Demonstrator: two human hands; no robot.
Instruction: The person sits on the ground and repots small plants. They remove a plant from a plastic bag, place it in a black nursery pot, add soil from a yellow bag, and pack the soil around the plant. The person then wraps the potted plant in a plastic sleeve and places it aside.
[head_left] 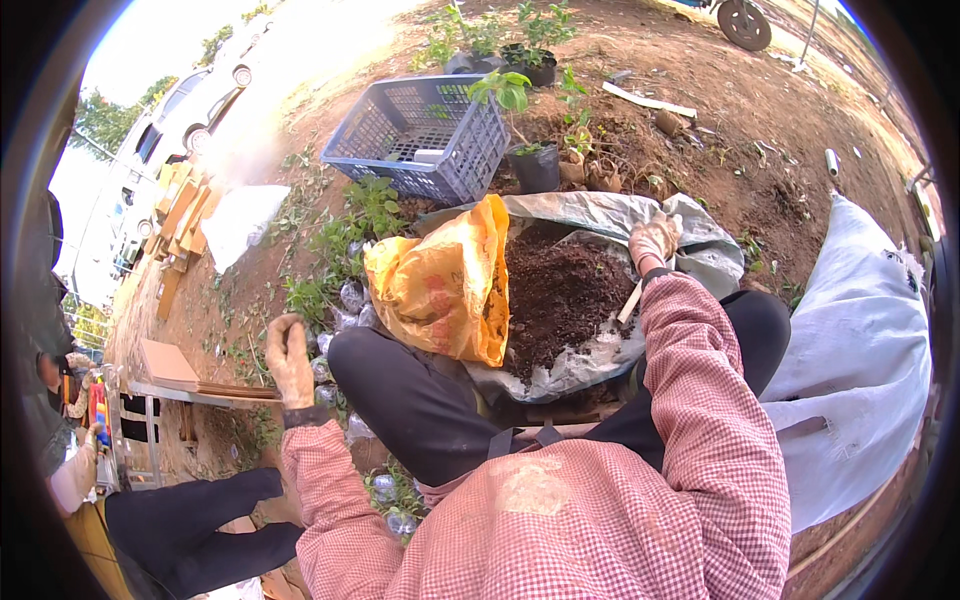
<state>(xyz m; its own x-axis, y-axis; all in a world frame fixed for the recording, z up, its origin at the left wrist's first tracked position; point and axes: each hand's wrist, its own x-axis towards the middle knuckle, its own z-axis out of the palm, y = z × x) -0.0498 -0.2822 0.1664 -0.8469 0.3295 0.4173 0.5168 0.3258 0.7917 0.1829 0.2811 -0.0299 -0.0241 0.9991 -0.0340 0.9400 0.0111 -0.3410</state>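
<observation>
My left hand [290,360], in a soiled pale glove, is raised beside my left knee. Its fingers are partly stretched and nothing shows in them. Across the soil, my gloved right hand [655,240] is closed on the far right edge of a grey plastic sheet [715,245]. Dark loose soil [565,290] lies heaped on this sheet between my legs. An orange plastic sack [440,285] rests at the soil's left side, its mouth toward the heap. A pale flat strip [630,303] pokes out by my right forearm, its other end hidden.
A blue-grey crate [420,135] stands beyond the sack, near a potted seedling [535,165]. Small clear bags with plants [355,295] line my left side. A bulging white sack [850,370] stands at right. Another person [190,525] works at lower left beside cardboard [170,365].
</observation>
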